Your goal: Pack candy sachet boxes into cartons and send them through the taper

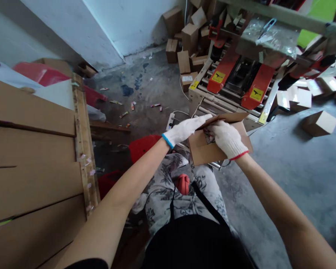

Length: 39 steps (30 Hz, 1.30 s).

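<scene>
A small brown cardboard box (205, 151) is held in front of me at knee height. My left hand (184, 129), in a white glove with a blue cuff, lies with fingers stretched flat along the box's upper flap. My right hand (226, 138), in a white glove with a red cuff, curls over the box's open top and presses down on something patterned inside that I cannot make out. Just beyond the box stands a red and metal carton-sealing machine (235, 80) with rollers.
A tall stack of flat cardboard (30, 157) on a wooden frame fills the left. Several small boxes (184, 41) are piled at the back by the wall and more lie on the grey floor (319, 123) at the right. A red stool (142, 145) stands beneath my left arm.
</scene>
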### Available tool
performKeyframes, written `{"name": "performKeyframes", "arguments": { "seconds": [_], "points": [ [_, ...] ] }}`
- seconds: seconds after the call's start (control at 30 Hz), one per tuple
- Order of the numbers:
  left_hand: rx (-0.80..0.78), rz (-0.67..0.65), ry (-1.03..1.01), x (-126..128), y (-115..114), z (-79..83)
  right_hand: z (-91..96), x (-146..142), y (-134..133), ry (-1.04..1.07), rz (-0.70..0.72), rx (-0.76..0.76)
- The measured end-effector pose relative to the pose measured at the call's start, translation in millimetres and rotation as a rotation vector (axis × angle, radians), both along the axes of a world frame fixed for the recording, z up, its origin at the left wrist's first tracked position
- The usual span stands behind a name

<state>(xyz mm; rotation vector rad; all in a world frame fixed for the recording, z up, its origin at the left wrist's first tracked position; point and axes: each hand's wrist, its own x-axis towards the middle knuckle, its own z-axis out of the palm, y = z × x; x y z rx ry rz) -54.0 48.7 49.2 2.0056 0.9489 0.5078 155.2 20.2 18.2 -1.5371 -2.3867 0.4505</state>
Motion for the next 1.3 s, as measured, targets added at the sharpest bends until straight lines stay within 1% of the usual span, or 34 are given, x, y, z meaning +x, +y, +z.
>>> {"name": "performKeyframes", "arguments": {
  "seconds": [0.07,0.13,0.17,0.23,0.27,0.3,0.33,0.4,0.43,0.47,0.5,0.53,0.6,0.67,0.73,0.77,0.83,0.9,0.97,1.0,1.07,1.1,1.17,1.2,1.23,1.3],
  "points": [
    [-0.061,0.056,-0.076,6,-19,-3.0,-2.7,-2,6,0.031,-0.027,-0.014],
    [-0.130,0.110,-0.139,9,-37,-2.7,1.1,1,4,0.050,-0.067,0.027],
    [-0.156,0.120,-0.157,10,-42,-2.8,4.3,4,0,0.055,-0.081,0.060],
    [-0.191,0.076,-0.171,9,-42,-4.9,8.8,9,-12,0.076,-0.106,0.127],
    [-0.197,0.032,-0.171,8,-38,-6.8,8.4,12,-20,0.086,-0.117,0.155],
    [-0.197,-0.007,-0.172,6,-34,-9.0,5.4,14,-30,0.107,-0.160,0.200],
    [-0.194,-0.036,-0.173,4,-31,-11.0,-0.2,16,-41,0.140,-0.243,0.269],
    [-0.190,-0.060,-0.170,2,-30,-12.6,-17.2,18,-63,0.226,-0.494,0.433],
    [-0.191,-0.063,-0.161,1,-34,-11.4,-26.8,18,-73,0.259,-0.619,0.500],
    [-0.193,-0.073,-0.146,1,-41,-8.7,-35.6,19,-81,0.274,-0.715,0.540],
    [-0.195,-0.081,-0.130,1,-50,-5.0,-42.8,20,-86,0.269,-0.758,0.547],
    [-0.200,-0.081,-0.118,1,-61,-0.9,-47.9,22,-87,0.248,-0.738,0.521],
    [-0.215,-0.024,-0.118,1,-83,5.1,-51.5,28,-79,0.211,-0.603,0.458],
    [-0.190,0.129,-0.131,2,-97,4.2,-48.5,37,-61,0.209,-0.417,0.405],
    [-0.119,0.278,-0.135,9,-100,-4.1,-42.7,45,-40,0.237,-0.261,0.353],
    [-0.063,0.321,-0.109,16,-97,-9.8,-39.7,48,-30,0.266,-0.222,0.326],
    [0.032,0.335,-0.036,31,-90,-20.8,-35.1,51,-20,0.354,-0.210,0.264],
    [0.108,0.314,0.070,44,-84,-28.5,-32.4,48,-23,0.457,-0.262,0.211],
    [0.180,0.301,0.177,52,-82,-32.1,-31.6,41,-42,0.498,-0.291,0.170],
    [0.221,0.290,0.228,54,-83,-32.8,-31.5,36,-56,0.475,-0.268,0.167],
    [0.285,0.272,0.290,53,-85,-33.8,-31.3,26,-87,0.355,-0.147,0.197],
    [0.295,0.268,0.287,51,-85,-34.5,-30.8,22,-100,0.277,-0.076,0.222],
    [0.294,0.260,0.241,49,-80,-36.8,-28.7,18,-113,0.138,0.023,0.260],
    [0.291,0.251,0.197,48,-74,-38.2,-27.0,20,-112,0.086,0.046,0.258],
    [0.285,0.245,0.140,48,-68,-39.3,-25.2,24,-105,0.048,0.055,0.246],
    [0.267,0.288,0.012,47,-55,-40.0,-23.0,33,-76,0.013,0.071,0.226]
  ]
}}
